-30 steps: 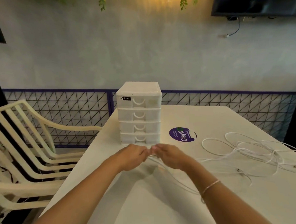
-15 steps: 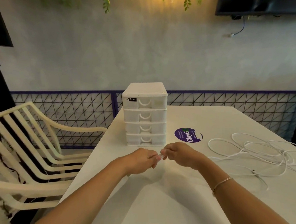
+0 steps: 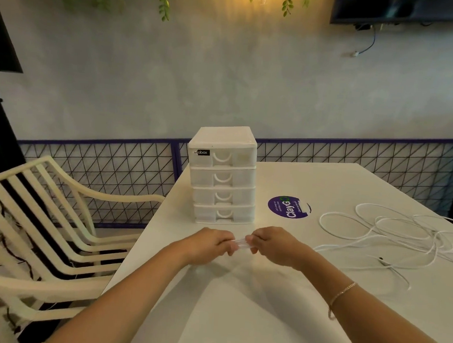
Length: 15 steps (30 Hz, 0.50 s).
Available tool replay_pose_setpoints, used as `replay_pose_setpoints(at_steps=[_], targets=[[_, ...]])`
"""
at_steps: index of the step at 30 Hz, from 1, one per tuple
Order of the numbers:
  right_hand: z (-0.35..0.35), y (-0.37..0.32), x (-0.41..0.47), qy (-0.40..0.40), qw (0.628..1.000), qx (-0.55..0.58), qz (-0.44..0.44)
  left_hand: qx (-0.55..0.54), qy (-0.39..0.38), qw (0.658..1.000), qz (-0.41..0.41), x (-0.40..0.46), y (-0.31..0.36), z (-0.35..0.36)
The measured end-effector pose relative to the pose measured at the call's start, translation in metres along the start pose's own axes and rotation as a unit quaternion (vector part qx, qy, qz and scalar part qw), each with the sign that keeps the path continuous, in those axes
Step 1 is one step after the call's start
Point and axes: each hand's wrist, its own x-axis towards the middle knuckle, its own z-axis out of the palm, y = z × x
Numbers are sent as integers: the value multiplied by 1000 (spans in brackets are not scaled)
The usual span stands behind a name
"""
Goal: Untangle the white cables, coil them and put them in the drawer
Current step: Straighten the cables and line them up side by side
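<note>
Left hand (image 3: 209, 243): I see it pinching a short stretch of white cable (image 3: 239, 244).
Right hand (image 3: 274, 244): pinching the other end.
Cable tangle (image 3: 403, 232): table (image 3: 263, 321), right.
Drawers (image 3: 222, 175): all closed.

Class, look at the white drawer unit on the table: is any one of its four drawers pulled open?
No: all four drawer fronts of the white drawer unit sit flush with its frame, and none is pulled out.
</note>
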Motion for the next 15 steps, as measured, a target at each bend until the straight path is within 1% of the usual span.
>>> replay_pose_setpoints(at_steps=[2,5,7,10,12,15], targets=[[3,0,0,-21,1000,-13,0,17,3,1000,-16,-1,-7,-3],[2,4,3,-9,1000,-25,12,26,-14,998,-48,-3,-11,-9],[4,8,5,-9,1000,-21,20,18,-27,997,-63,-7,-19,-15],[8,10,8,-36,999,-30,19,-9,-33,996,-79,-13,-31,-17],[9,8,9,-40,999,-28,19,-77,-24,992,-93,-15,-36,-13],[8,8,9,-41,998,-46,13,-254,0,960,-117,-17,-36,-9]])
